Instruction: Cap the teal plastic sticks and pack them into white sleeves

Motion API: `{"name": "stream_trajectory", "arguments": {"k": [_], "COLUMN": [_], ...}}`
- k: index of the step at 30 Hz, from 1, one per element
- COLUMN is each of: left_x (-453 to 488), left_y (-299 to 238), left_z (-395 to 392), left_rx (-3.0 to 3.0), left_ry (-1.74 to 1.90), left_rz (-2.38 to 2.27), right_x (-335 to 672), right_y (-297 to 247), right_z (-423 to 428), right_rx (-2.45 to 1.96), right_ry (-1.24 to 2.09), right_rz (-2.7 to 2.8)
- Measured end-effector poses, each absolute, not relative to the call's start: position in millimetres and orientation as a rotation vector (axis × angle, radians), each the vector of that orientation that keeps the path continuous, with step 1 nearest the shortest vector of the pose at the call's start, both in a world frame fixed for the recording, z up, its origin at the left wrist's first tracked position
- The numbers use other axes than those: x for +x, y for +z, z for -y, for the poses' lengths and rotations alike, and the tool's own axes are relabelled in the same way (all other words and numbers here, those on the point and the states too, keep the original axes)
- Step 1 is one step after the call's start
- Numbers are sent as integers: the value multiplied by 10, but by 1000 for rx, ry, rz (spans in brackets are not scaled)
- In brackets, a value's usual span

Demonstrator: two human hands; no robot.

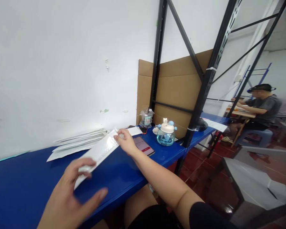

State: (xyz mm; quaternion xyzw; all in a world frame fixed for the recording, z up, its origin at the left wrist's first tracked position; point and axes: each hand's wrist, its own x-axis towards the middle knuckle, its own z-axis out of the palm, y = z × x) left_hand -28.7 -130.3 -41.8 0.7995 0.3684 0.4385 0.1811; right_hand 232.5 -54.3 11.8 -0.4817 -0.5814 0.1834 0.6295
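A long, flat white packet [101, 149] is tilted above the blue table. Its far end is pinched between the thumb and fingers of my right hand [125, 140]. My left hand [72, 187] is beside the packet's near end, thumb and fingers spread wide apart; some fingers overlap the packet's edge, and contact is unclear. Behind the packet, several similar white packets [69, 147] lie in a loose stack against the wall. A phone [144, 146] with a lit screen rests just past my right hand.
On the blue table [19, 181] stand a clear bottle with a cream lid [165, 135] and a wrapped plastic cup [147, 119]. A black metal rack post [200, 82] rises at the table's right end, by a cardboard sheet [178, 86]. Another person [262, 101] sits farther right.
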Motion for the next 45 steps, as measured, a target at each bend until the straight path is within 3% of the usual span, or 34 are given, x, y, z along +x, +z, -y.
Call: {"name": "stream_trajectory", "arguments": {"k": [4, 9, 17, 21, 26, 34, 41, 45], "left_x": [317, 531, 484, 610, 948, 1173, 1053, 1009], "left_y": [54, 172, 387, 675, 1070, 1329, 1416, 1509], "left_z": [814, 655, 705, 684, 792, 895, 909, 988], "left_rx": [2562, 2675, 2756, 2999, 3180, 3356, 3542, 3540], "left_ry": [960, 566, 409, 347, 328, 59, -382, -317], "left_rz": [-1430, -1601, -1548, -1449, -1209, -1306, -1433, -1530], "right_x": [2350, 2358, 2419, 2410, 2396, 2348, 2243, 2255], "right_y": [-123, -113, -250, -202, -177, -241, -215, -218], "right_z": [602, 610, 553, 534, 561, 572, 619, 605], "right_rx": [-1092, -895, -931, -806, -672, -783, -946, -947], "right_ry": [465, 616, 1113, 1428, 1661, 1655, 1427, 1445], "right_rz": [1349, 1376, 843, 478, 403, 374, 601, 577]}}
